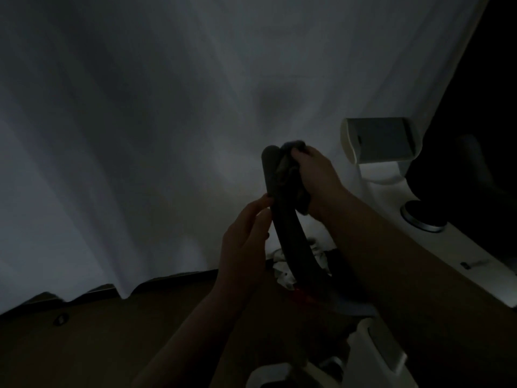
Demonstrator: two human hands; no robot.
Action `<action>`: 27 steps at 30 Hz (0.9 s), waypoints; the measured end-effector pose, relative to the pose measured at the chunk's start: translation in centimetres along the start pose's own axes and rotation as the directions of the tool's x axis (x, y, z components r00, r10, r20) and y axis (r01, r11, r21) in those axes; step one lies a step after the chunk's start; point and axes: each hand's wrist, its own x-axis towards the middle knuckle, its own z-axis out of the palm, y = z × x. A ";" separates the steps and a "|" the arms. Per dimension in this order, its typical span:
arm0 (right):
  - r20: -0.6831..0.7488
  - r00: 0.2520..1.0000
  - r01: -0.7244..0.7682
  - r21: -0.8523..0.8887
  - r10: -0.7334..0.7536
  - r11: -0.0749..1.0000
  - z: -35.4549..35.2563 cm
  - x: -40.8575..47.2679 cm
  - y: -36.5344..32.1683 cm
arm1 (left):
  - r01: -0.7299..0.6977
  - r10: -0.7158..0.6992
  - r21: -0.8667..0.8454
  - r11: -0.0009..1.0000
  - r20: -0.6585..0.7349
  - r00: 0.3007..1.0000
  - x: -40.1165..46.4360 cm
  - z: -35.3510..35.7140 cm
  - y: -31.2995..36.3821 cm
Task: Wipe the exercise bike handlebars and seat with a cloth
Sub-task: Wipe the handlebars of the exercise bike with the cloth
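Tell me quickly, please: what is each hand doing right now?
Left hand: open, fingertips touching the handlebar.
Right hand: closed, gripping the cloth against the handlebar's upper end.

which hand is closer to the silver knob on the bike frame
Right. The right hand, gripping the cloth against the handlebar, is just left of and above the silver knob. The left hand touches the handlebar's far side, farther from the knob.

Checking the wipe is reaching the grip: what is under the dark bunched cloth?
The dark bunched cloth, gripped by the right hand, presses against the grey curved handlebar. The contact patch is hidden.
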 end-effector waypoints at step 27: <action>0.679 0.549 0.753 -0.655 -0.487 -0.064 0.2 -1.4 4.0 | 0.219 -0.221 -0.207 0.953 0.014 0.975 2.3 -1.3 0.0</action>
